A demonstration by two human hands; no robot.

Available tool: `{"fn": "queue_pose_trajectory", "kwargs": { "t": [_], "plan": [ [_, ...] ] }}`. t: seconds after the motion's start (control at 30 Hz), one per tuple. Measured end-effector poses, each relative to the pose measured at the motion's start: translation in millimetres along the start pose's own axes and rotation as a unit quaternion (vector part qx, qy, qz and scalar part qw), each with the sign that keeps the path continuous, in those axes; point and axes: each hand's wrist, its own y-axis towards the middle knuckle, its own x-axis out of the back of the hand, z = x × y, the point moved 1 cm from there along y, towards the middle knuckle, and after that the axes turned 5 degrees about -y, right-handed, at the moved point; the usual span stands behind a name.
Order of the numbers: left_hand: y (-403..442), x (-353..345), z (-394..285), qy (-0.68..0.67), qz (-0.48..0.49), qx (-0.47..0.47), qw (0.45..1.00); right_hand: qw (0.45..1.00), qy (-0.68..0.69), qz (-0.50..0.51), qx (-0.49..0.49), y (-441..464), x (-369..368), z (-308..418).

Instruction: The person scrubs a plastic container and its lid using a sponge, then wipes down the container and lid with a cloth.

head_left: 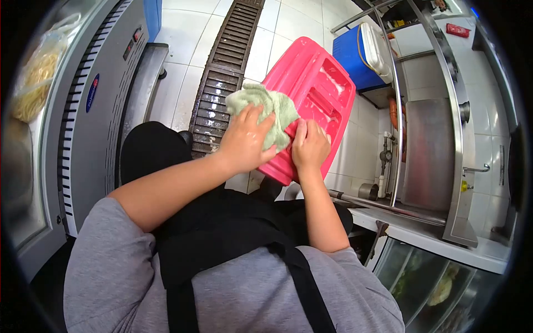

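A bright pink plastic lid or tray with recessed sections is tilted in front of me, above the tiled floor. White suds lie in its recesses. My left hand grips a pale green cloth and presses it against the near left part of the pink piece; wet spots show on the back of this hand. Close beside it, my right hand is closed on the near edge of the pink piece. The fingertips under that edge are hidden.
A dark slotted floor drain runs along the left of the pink piece. Behind it stands a blue cooler with a white lid. A metal rack is at right, and a grey appliance at left.
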Motion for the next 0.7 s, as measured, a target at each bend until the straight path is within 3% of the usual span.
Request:
{"fn": "queue_pose_trajectory", "kwargs": {
  "t": [0.07, 0.23, 0.33, 0.4, 0.53, 0.57, 0.63, 0.67, 0.7],
  "plan": [
    [-10.4, 1.5, -9.4, -0.017, 0.032, -0.034, 0.999, 1.0, 0.003, -0.019, 0.014, -7.4, 6.6, -13.3],
    [-9.5, -21.8, -35.4, 0.001, 0.105, -0.01, 0.994, 0.994, 0.055, -0.007, 0.093, -34.4, 29.3, -52.6],
    [45.5, -41.9, -21.3, 0.026, 0.051, 0.013, 0.998, 0.99, 0.078, 0.006, 0.119, -42.9, 35.8, -74.5],
    [105.7, -44.2, -5.2, 0.053, 0.069, 0.055, 0.995, 0.983, 0.11, 0.02, 0.144, -44.7, 41.3, -81.8],
    [227.3, -60.4, 59.5, 0.03, 0.04, 0.043, 0.998, 0.983, 0.116, 0.017, 0.138, -43.6, 38.9, -83.4],
    [235.9, -60.7, 61.0, 0.029, 0.043, 0.042, 0.998, 0.984, 0.118, 0.014, 0.134, -42.7, 38.7, -81.8],
    [245.1, -64.4, 63.6, -0.051, 0.07, 0.13, 0.988, 0.984, 0.121, 0.014, 0.129, -40.9, 36.9, -82.4],
    [234.6, -69.9, 64.3, -0.052, 0.076, 0.133, 0.987, 0.985, 0.109, 0.012, 0.131, -42.5, 36.5, -82.8],
    [218.6, -74.1, 64.1, -0.011, 0.015, 0.091, 0.996, 0.986, 0.098, 0.007, 0.133, -42.8, 35.8, -82.5]
  ]
}}
